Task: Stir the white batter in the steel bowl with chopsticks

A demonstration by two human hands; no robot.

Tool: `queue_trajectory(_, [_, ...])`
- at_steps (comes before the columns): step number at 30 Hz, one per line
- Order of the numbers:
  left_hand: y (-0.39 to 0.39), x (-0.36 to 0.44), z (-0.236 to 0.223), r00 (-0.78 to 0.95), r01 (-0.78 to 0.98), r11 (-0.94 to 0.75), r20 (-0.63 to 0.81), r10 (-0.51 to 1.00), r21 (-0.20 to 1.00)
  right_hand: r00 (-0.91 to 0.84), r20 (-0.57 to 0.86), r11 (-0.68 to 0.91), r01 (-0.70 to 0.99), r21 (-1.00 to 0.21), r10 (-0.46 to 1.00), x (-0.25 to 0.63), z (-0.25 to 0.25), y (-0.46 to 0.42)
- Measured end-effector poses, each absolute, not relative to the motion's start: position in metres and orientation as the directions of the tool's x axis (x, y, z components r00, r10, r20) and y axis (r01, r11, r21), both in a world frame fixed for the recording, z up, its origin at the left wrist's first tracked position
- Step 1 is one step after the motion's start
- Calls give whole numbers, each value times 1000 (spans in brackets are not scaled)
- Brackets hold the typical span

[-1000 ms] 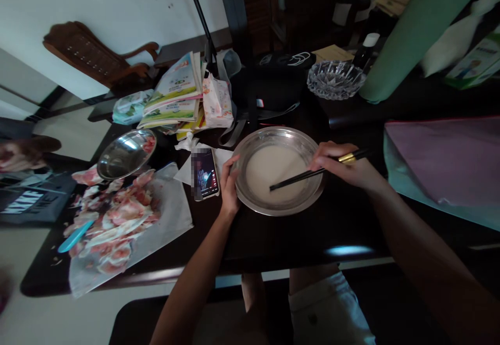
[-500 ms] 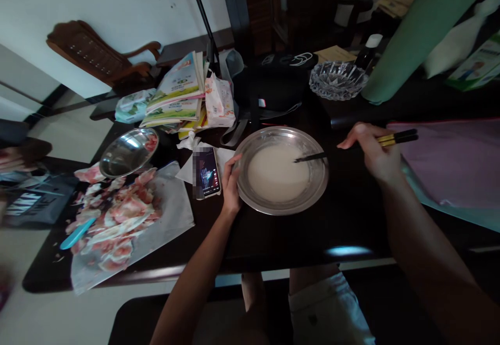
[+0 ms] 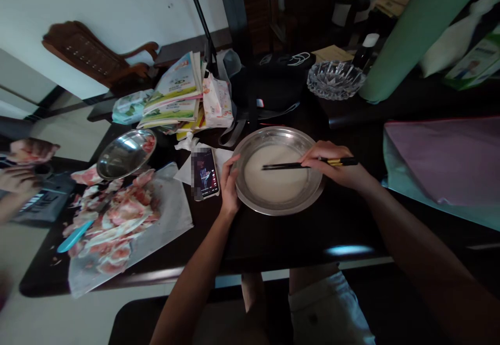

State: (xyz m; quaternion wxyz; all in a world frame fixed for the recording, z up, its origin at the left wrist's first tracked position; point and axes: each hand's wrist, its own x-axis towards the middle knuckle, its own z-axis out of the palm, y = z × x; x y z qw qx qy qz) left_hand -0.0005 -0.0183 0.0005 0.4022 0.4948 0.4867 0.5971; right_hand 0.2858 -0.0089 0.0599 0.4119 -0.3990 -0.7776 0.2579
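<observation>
A wide steel bowl (image 3: pixel 281 211) holding a pale, milky liquid (image 3: pixel 273 183) stands on the dark table in front of me. My left hand (image 3: pixel 229 183) grips the bowl's left rim, fingers on the outside and thumb side toward the edge. Black chopsticks with a gold band (image 3: pixel 283 166) are pinched in my right hand (image 3: pixel 332 163), over the bowl's right rim. Their tips reach the liquid near the middle of the bowl. Beside my left hand lies a lit phone (image 3: pixel 205 174) on white paper.
Left, raw meat pieces (image 3: pixel 125 212) lie on a plastic sheet (image 3: pixel 174 204) with a blue-handled knife (image 3: pixel 76 235). Behind them tilts another steel bowl (image 3: pixel 125 155). Another person's hands (image 3: pixel 23 168) work at far left. Magazines (image 3: pixel 172 95), a glass dish (image 3: pixel 336 80) and a pink cloth (image 3: pixel 441 163) surround the bowl.
My right hand has moved left with the chopsticks, from beside the bowl to over its rim. The chopstick tips have shifted left across the liquid. The other person's hands have come further into view.
</observation>
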Motion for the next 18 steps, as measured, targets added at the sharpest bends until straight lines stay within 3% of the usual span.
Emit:
queue_trajectory(5, [-18,-3,-2,-181,18,-200,200,963,980,-104,494,481,464,-744,863,304,63,-6])
queue_trajectory(9, [-18,-3,-2,-181,-1,-191,188,965,982,91,452,405,317,-858,887,319,67,-7])
queue_trajectory(13, [-18,-3,-2,-187,9,-197,195,963,980,-27,373,371,173,-912,928,320,71,-10])
queue_trajectory(18, [-17,-3,-1,-179,23,-211,211,961,977,-301,391,473,284,-834,870,298,69,-13])
